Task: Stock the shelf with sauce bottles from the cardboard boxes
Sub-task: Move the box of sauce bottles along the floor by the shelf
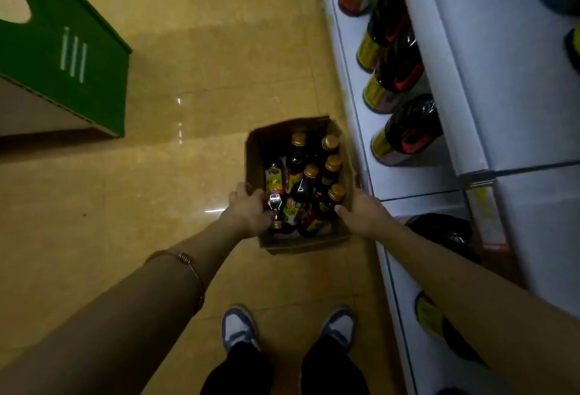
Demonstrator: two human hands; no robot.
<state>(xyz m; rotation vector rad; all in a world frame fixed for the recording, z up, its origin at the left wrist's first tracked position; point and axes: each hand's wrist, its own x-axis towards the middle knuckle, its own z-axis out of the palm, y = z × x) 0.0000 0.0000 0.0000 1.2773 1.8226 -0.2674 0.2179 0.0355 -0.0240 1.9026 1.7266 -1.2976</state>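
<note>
Fingers of left hand curl over the near-left rim of the cardboard box, gripping it. Box sits on the floor, open, sauce bottles inside, some upright, some toppled. Right hand against the box's right wall; its fingers hidden behind the wall, so hold unclear. Shelf just right, partly stocked. Judgement: lift level with both hands so loose bottles don't roll; keep box close to shelf.

Head view — steeply downward (near) over floor
</note>
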